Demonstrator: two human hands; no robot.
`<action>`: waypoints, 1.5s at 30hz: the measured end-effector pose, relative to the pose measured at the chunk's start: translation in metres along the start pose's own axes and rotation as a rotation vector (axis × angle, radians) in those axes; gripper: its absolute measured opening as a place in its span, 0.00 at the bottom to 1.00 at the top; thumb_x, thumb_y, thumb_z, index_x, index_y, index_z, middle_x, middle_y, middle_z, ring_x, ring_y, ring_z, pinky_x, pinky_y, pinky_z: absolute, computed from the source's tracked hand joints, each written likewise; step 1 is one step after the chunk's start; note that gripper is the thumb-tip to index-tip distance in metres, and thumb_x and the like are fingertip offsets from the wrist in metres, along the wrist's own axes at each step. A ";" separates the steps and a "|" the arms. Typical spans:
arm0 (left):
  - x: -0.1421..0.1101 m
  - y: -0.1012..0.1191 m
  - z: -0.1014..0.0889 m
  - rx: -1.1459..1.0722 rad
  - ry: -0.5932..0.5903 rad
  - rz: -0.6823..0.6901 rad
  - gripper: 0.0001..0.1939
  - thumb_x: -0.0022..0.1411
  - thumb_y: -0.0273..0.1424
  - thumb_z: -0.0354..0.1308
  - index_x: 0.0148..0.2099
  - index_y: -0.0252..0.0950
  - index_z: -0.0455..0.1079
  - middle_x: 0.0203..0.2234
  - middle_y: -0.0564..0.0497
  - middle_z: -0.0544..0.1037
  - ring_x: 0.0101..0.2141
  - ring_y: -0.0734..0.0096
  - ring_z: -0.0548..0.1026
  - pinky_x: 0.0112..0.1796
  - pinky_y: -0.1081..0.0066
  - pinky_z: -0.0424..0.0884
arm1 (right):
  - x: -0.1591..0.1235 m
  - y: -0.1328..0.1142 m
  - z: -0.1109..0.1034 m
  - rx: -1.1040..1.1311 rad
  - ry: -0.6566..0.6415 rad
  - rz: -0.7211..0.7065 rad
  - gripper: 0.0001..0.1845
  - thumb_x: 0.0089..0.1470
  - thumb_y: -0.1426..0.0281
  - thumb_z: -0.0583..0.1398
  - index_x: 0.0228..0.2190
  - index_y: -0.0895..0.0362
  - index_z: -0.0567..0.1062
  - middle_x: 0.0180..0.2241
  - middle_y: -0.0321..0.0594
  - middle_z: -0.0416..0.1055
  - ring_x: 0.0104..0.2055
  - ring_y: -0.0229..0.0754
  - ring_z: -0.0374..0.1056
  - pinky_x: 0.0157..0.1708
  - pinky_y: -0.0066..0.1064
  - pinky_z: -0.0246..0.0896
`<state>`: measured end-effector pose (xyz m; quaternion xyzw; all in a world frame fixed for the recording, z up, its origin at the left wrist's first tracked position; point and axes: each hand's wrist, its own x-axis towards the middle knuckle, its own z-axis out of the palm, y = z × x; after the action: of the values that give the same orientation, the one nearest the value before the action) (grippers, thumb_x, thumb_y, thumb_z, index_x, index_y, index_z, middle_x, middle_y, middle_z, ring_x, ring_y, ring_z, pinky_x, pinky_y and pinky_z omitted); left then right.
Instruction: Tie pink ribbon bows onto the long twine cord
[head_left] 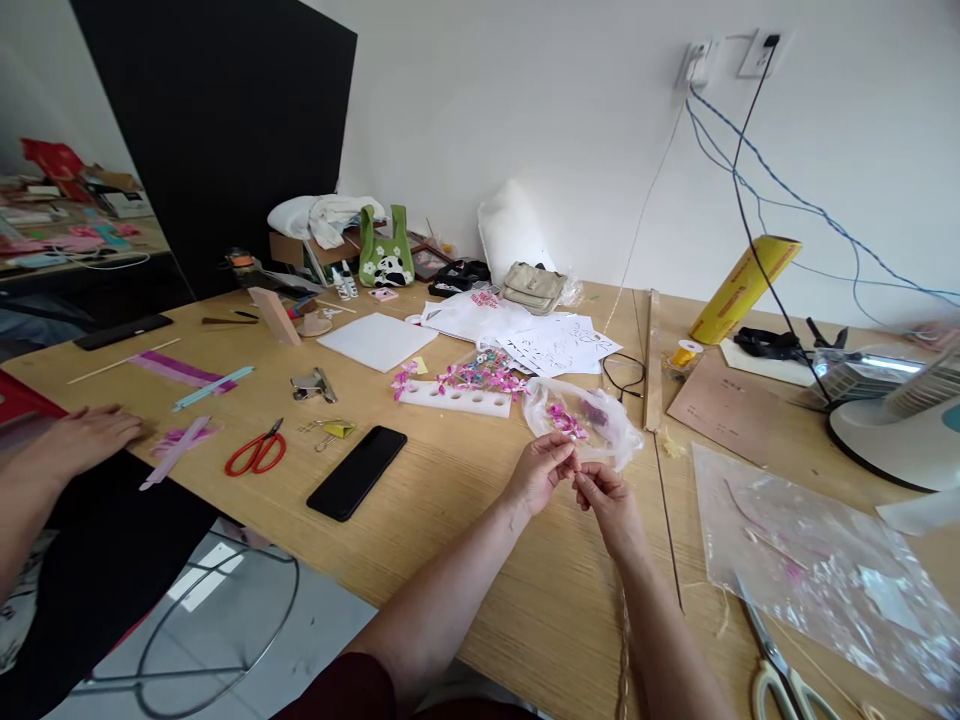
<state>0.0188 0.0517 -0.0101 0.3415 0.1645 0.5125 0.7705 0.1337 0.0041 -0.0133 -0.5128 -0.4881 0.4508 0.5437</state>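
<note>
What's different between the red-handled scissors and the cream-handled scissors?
The red-handled scissors have short blades; the cream-handled scissors have longer ones. The red-handled scissors show whole, while the picture's bottom edge cuts off the cream-handled scissors. Neither pair is held.

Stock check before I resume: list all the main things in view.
Table: 1, tan, foreground
Phone: 1, black, centre-left
Red scissors: 1, red, left
Cream scissors: 1, cream, near right
Foam rack: 1, white, centre
Small bag: 1, whitish, centre
Flowers: many, pink, foam rack and small bag
Clips: several, silver and gold, centre-left
Ribbons: several, pink, purple, blue, left
Papers: several, white, back centre
Panda bag: 1, green, back left
Pouch: 1, beige, back centre
Roll: 1, yellow, back right
Clear plastic: 1, clear, right
Other person's hand: 1, bare, left
Left hand: 1, bare, centre
Right hand: 1, bare, centre
</note>
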 end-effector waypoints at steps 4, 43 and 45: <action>-0.001 -0.005 -0.002 0.026 0.010 0.012 0.11 0.48 0.32 0.62 0.33 0.31 0.67 0.19 0.53 0.71 0.21 0.81 0.67 0.23 0.78 0.58 | 0.000 0.009 -0.001 -0.016 -0.025 -0.045 0.12 0.46 0.61 0.60 0.26 0.58 0.71 0.17 0.31 0.60 0.19 0.31 0.54 0.19 0.25 0.51; 0.011 -0.006 -0.044 -0.203 0.119 -0.107 0.15 0.41 0.28 0.67 0.31 0.32 0.66 0.24 0.55 0.70 0.23 0.84 0.67 0.22 0.83 0.60 | 0.020 0.016 -0.050 -1.366 -0.076 -0.042 0.09 0.52 0.71 0.54 0.32 0.55 0.75 0.35 0.42 0.69 0.29 0.37 0.66 0.24 0.27 0.49; 0.013 -0.006 -0.043 -0.196 0.141 -0.104 0.16 0.40 0.29 0.68 0.31 0.32 0.66 0.24 0.55 0.70 0.23 0.84 0.67 0.22 0.82 0.60 | 0.021 0.017 -0.050 -1.376 -0.069 -0.038 0.08 0.52 0.72 0.54 0.29 0.55 0.74 0.32 0.41 0.68 0.26 0.35 0.64 0.23 0.27 0.46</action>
<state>0.0022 0.0770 -0.0440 0.2185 0.1851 0.5081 0.8123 0.1859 0.0204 -0.0291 -0.7181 -0.6891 0.0450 0.0865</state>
